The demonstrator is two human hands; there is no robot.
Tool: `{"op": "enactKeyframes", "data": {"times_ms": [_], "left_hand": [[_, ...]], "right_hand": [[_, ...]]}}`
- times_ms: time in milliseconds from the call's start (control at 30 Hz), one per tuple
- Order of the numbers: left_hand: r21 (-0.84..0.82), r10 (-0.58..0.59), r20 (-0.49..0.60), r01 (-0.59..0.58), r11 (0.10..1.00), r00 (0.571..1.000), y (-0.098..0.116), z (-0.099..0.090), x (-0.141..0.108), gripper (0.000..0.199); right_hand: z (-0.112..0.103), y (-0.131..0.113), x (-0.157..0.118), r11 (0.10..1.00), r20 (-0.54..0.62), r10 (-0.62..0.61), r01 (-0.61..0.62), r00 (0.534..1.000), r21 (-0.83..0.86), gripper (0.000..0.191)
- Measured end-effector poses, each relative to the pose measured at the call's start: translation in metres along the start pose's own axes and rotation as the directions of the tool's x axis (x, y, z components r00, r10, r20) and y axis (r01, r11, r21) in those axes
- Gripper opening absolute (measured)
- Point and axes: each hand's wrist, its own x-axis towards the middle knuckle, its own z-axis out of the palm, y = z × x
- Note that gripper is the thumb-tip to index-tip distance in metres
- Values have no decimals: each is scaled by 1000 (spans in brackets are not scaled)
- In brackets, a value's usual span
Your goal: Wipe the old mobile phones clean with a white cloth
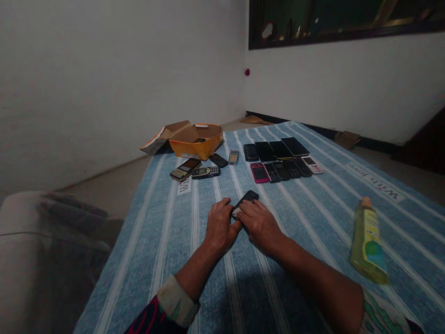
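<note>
A dark mobile phone (249, 196) sits tilted between my two hands, low over the striped blue cloth. My left hand (219, 224) grips its near left end, thumb and fingers closed around the edge. From the right, my right hand (260, 226) is closed over the phone's side, its fingers covering part of a lighter patch. Just beyond lie a keypad phone (206, 172), a brown-gold phone (186, 170), a small black phone (218, 160) and a silver-blue phone (233, 157). A pink phone (259, 172) starts a row of several phones farther right.
An open orange cardboard box (196, 147) stands at the back left. Large black phones (295, 146) lie in a second row at the back. A bottle of yellow-green liquid (369, 243) lies at the right. A grey draped seat (52, 250) is left of the table.
</note>
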Motion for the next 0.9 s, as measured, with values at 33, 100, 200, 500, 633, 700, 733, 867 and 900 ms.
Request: {"op": "enactKeyframes", "data": {"times_ms": [33, 100, 200, 500, 633, 700, 733, 867, 900], "left_hand": [[-5, -1, 4, 1, 1000, 1000, 1, -1, 0, 29], [-10, -5, 11, 5, 1000, 1000, 2, -2, 0, 29], [-15, -1, 10, 1, 1000, 1000, 2, -2, -2, 28], [-29, 2, -23, -3, 1000, 1000, 1, 0, -4, 24], [-28, -13, 5, 13, 1000, 1000, 5, -5, -3, 26], [-33, -17, 7, 17, 999, 1000, 6, -5, -3, 26], [-36, -17, 3, 17, 999, 1000, 6, -6, -3, 25], [-49, -6, -17, 5, 999, 1000, 5, -4, -5, 18], [-50, -4, -20, 3, 999, 1000, 4, -4, -5, 17]], "right_hand": [[0, 4, 1, 1000, 3, 22, -22, 1000, -16, 32], [-1, 12, 3, 994, -3, 99, -99, 995, -41, 33], [-3, 16, 3, 983, -24, 176, -177, 984, -48, 37], [1, 1, 5, 1000, -4, 14, -14, 1000, 20, 29], [-4, 17, 12, 986, 12, 160, -160, 987, -44, 30], [-5, 16, 11, 985, 21, 166, -165, 986, -49, 30], [-5, 12, 10, 989, 25, 141, -139, 990, -41, 27], [0, 0, 8, 1000, 16, 16, -16, 1000, -3, 22], [1, 2, 9, 1000, 14, 13, -13, 1000, -1, 21]]}}
